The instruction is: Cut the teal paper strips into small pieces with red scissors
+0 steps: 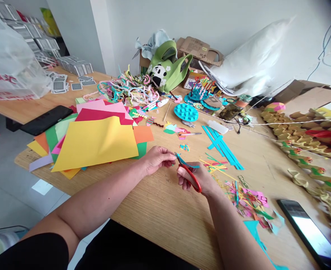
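My right hand (195,178) is closed around a pair of scissors (194,179) with red handles, the blades pointing up and left. A thin blue paper strip (192,166) runs by the blades and over my right hand. My left hand (160,159) is pinched at the strip's other end, its fingertips close to the scissor tips. Just beyond the hands lies a small pile of tiny blue and yellow paper bits (184,147). Narrow yellow, red and green paper strips (214,164) lie right of it, with longer blue strips (223,148) behind.
Coloured paper sheets (98,142) and a black phone (47,120) lie on the left. Paper scraps (251,204) and a lit phone (309,228) are on the right. Farther back are a blue domed piece (186,112), a white bottle (217,126), pipe cleaners (128,88) and a green panda bag (168,71).
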Available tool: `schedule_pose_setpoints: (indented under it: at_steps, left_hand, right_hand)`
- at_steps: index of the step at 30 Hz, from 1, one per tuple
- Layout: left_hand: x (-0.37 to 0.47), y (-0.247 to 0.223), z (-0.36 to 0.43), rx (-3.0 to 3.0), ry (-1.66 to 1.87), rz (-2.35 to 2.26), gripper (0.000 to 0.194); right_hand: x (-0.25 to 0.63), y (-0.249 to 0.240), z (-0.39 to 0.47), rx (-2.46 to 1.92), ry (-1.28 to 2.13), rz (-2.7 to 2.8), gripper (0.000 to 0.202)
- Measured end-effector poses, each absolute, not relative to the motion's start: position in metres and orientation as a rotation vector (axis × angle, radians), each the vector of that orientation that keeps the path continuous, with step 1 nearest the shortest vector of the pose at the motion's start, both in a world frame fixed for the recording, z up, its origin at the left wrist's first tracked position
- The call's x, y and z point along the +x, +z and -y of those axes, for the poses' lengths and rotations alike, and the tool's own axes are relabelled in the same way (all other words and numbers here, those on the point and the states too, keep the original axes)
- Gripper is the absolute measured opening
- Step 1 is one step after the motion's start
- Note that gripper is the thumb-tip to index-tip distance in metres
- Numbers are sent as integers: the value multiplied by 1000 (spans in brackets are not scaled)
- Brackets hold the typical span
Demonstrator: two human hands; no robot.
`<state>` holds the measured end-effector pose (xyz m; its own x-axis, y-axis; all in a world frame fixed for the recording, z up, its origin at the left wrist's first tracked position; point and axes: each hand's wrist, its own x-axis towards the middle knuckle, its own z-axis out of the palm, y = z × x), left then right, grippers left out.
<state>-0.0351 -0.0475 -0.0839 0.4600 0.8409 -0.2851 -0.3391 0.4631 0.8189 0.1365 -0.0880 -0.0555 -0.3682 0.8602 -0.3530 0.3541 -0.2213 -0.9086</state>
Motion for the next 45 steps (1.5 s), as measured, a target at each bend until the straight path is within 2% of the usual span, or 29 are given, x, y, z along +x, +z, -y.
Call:
schedule_pose_setpoints:
  at_steps: [31,45]
  left_hand:
    - [-35,-85,47,740,830,-732,22]
    - [-36,-85,47,947,864,-832,24]
  right_hand:
    - [133,-62,88,-1440,1609,1556,49]
    - [139,-62,88,-1395,1662,1598,48]
